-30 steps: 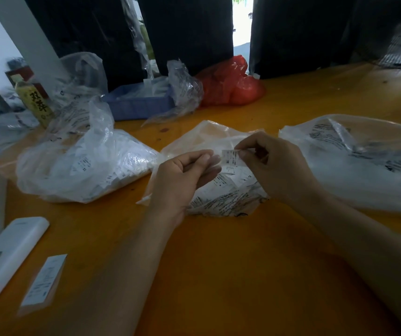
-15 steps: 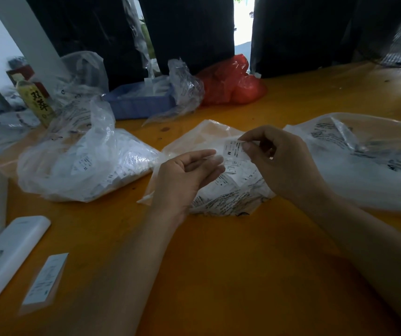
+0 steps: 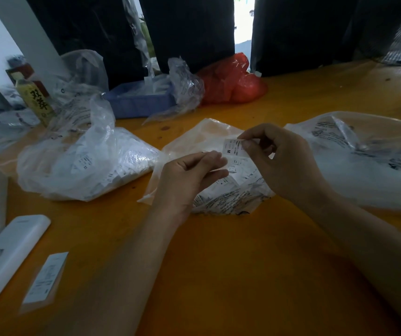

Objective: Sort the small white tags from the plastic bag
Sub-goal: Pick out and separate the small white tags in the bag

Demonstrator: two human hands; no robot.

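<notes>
Since a second ago the right hand point(image 3: 284, 158) has lifted the tag point(image 3: 234, 147) a little higher above the middle bag point(image 3: 209, 139) and turned its printed face up, so the letter M now reads plainly — a sign, most likely, that the size is being checked before the tag goes to its pile. The right thumb and forefinger pinch the tag's right edge; the other fingers are curled loosely behind. The left hand point(image 3: 189, 173) has stayed just below and to the left of the tag, fingers half curled and narrowly parted; whether the fingertips touch the tag or the loose tags under it cannot be told. The middle bag lies near the centre of the table point(image 3: 218, 275), with more tags spilling from its open side. A fuller bag point(image 3: 85, 166) sits toward the left edge, another point(image 3: 369, 161) toward the right — probably the sorted piles. A white remote point(image 3: 7, 258) and a paper slip point(image 3: 46, 277) lie at the near left corner
</notes>
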